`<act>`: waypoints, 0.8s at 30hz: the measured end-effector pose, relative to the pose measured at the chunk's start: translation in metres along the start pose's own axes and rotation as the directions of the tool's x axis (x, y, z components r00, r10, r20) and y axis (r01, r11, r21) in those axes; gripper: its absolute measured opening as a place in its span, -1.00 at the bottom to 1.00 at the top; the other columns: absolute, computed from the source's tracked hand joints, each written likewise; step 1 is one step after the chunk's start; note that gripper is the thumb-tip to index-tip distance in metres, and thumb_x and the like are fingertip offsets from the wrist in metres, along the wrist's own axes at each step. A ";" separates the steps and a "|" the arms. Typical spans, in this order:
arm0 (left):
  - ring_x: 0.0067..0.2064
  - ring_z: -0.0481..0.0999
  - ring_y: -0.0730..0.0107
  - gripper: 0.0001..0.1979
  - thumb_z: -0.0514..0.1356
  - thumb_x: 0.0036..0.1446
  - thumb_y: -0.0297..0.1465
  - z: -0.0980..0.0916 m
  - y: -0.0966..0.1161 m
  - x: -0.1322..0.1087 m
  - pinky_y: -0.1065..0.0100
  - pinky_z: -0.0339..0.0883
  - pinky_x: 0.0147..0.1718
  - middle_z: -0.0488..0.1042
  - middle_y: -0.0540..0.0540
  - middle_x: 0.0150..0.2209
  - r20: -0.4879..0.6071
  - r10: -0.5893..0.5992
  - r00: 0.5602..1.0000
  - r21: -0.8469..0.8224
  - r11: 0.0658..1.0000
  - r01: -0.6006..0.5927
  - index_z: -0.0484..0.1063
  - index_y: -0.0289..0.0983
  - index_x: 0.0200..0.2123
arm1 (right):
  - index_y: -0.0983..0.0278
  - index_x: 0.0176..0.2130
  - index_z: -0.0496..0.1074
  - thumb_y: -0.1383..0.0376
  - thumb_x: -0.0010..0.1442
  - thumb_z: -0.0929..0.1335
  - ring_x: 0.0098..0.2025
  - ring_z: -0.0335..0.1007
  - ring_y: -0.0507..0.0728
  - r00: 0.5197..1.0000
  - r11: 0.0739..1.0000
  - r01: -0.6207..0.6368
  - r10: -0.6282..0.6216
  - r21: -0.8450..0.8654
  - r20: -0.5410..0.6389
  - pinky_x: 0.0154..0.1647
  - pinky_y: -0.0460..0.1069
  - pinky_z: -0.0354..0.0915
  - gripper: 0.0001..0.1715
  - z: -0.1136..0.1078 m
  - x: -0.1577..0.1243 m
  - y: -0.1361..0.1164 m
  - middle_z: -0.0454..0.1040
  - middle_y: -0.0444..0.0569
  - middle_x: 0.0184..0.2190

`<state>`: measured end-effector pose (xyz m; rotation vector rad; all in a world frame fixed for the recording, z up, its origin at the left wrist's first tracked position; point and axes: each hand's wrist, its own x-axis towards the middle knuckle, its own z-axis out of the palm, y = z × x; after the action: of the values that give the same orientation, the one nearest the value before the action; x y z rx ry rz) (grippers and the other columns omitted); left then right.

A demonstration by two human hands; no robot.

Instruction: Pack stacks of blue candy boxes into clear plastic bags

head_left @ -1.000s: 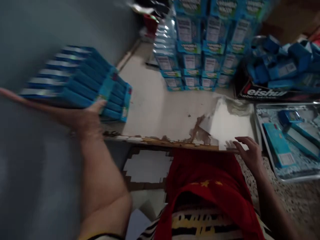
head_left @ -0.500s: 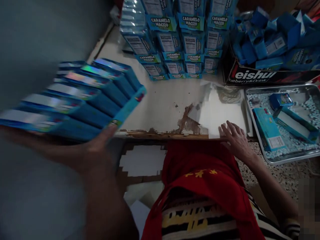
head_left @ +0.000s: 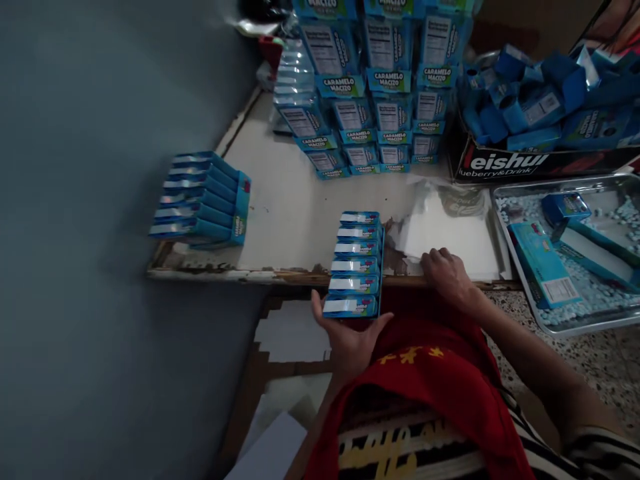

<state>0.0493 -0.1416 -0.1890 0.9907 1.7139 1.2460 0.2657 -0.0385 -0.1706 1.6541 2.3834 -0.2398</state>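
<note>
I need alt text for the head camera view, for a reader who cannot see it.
A left hand holds a row of blue boxes at a worn table's edge, while the right hand rests on a white sheet. Another row lies left; stacked boxes stand behind.

Left hand (head_left: 350, 337) holds box row (head_left: 354, 264); right hand (head_left: 447, 277) rests on sheet (head_left: 450, 237).

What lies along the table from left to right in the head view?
Block of blue boxes at the left edge → row of boxes in the left hand → right hand on the white sheet → metal tray.
</note>
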 end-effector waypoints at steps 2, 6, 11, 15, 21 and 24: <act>0.48 0.26 -0.11 0.36 0.55 -0.07 0.03 -0.018 0.001 0.008 0.10 0.31 0.37 0.03 -0.32 0.53 0.084 -0.092 0.992 -0.115 0.988 0.101 -0.30 -0.02 0.54 | 0.35 0.07 0.51 0.50 0.42 0.26 0.04 0.48 0.28 1.000 1.000 0.025 -0.025 -0.017 0.012 -0.12 0.05 0.38 -0.67 -0.001 -0.005 0.006 0.59 0.21 0.02; 0.21 0.58 -0.05 -0.02 0.42 0.05 0.16 -0.053 0.015 0.045 0.15 0.58 0.05 0.47 -0.24 0.28 0.257 -0.376 0.890 -0.232 0.870 0.435 0.18 -0.10 0.42 | 0.25 -0.13 0.63 0.35 0.43 0.35 -0.02 0.53 0.24 0.994 0.990 -0.097 0.100 0.099 -0.031 -0.22 0.01 0.29 -0.78 -0.003 -0.002 0.021 0.66 0.09 -0.07; 0.07 0.66 -0.05 -0.13 0.57 -0.14 -0.08 -0.056 0.036 0.077 0.17 0.62 -0.02 0.66 -0.18 0.03 0.452 -0.480 0.752 -0.194 0.770 0.608 0.46 -0.19 0.24 | 0.21 -0.37 0.62 0.08 0.10 0.62 -0.35 0.45 0.11 0.904 0.824 -0.389 0.427 0.413 -0.001 -0.38 -0.05 0.09 -0.72 0.007 0.023 0.049 0.64 -0.09 -0.38; 0.06 0.67 -0.13 -0.04 0.57 -0.19 -0.14 -0.047 0.041 0.068 0.05 0.59 0.08 0.68 -0.18 0.01 0.485 -0.444 0.753 -0.251 0.754 0.607 0.44 -0.22 0.32 | 0.23 -0.58 0.39 -0.14 0.03 0.61 -0.51 0.20 0.02 0.892 0.760 -0.366 0.452 0.538 -0.032 -0.44 -0.03 -0.05 -0.38 0.023 0.030 0.063 0.43 -0.18 -0.59; 0.22 0.58 -0.20 0.07 0.57 -0.14 -0.19 -0.038 0.011 0.016 -0.03 0.56 0.14 0.56 -0.18 0.24 0.486 -0.360 0.796 -0.329 0.769 0.548 0.26 -0.01 0.44 | 0.22 -0.60 0.27 -0.19 0.32 0.38 -0.51 0.07 0.00 0.801 0.653 -0.370 0.585 0.661 -0.130 -0.43 -0.02 -0.06 -0.29 0.029 0.023 0.055 0.26 -0.20 -0.64; 0.29 0.54 -0.16 0.07 0.56 -0.13 -0.11 -0.029 -0.021 -0.003 -0.06 0.56 0.17 0.51 -0.14 0.29 0.496 -0.303 0.813 -0.355 0.784 0.509 0.22 0.11 0.44 | 0.26 -0.52 0.42 -0.11 0.42 0.29 -0.48 0.15 0.02 0.782 0.707 -0.332 0.577 0.624 -0.238 -0.40 -0.01 -0.03 -0.35 0.015 0.026 0.054 0.38 -0.13 -0.58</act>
<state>0.0210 -0.1590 -0.2031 0.4862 1.1229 0.9938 0.3087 -0.0005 -0.1925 2.7861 2.1522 -0.5763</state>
